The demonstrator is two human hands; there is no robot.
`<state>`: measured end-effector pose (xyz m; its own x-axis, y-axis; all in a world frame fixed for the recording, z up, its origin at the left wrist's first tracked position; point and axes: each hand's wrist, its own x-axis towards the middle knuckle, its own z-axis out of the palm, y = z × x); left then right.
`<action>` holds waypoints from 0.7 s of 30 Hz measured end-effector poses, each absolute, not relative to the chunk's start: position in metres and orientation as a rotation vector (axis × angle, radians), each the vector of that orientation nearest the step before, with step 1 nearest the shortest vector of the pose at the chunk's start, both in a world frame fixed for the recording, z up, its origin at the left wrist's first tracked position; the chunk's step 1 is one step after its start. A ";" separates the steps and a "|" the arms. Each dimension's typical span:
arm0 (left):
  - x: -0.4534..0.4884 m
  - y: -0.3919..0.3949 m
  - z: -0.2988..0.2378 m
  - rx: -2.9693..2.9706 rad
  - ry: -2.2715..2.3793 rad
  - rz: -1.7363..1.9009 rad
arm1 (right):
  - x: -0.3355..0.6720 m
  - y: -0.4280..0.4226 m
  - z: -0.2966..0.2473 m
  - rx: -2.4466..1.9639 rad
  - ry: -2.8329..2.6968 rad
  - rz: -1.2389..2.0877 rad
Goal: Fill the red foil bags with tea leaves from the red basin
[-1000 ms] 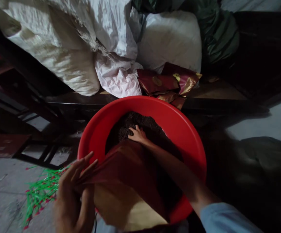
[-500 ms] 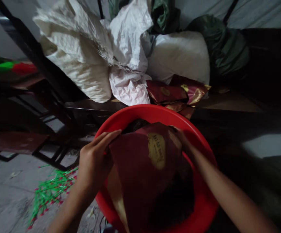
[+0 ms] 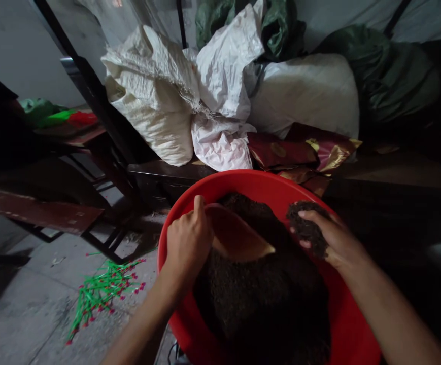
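- In the head view, we look down into a wide red tub (image 3: 271,188) with a heap of dark, crumbly stuff (image 3: 239,299) inside.
- Our left hand (image 3: 190,234) is over the tub's left side, fingers closed on the edge of 1 dark red bag (image 3: 235,233), thumb pointing up.
- That bag is above the heap, its free corner pointing right; we cannot tell how full it is.
- Our right hand (image 3: 332,235), near the tub's right rim, is curled around a clump (image 3: 308,228) of dark stuff, well apart from the bag.
- Beyond the tub, more dark red bags (image 3: 283,152) lie on a ledge (image 3: 167,175), in front of bulging pale sacks (image 3: 155,109).
- On the floor to our left, we see scattered green stems (image 3: 106,289) with red ends, near a low brown bench (image 3: 43,210).
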<state>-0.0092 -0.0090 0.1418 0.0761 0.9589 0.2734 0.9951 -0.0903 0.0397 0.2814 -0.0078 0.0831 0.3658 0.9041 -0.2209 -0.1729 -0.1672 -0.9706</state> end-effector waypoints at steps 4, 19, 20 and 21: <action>0.005 0.006 0.144 -2.308 -1.980 -0.265 | 0.266 -0.010 0.120 -1.332 -0.942 0.974; 0.010 0.045 0.147 -2.319 -2.062 -0.508 | 0.200 0.048 0.157 -0.985 -2.247 0.436; 0.008 0.048 0.146 -2.299 -2.090 -0.539 | 0.208 0.049 0.156 -0.954 -2.207 0.453; 0.006 0.050 0.146 -2.277 -2.121 -0.562 | 0.217 0.051 0.155 -0.952 -2.139 0.449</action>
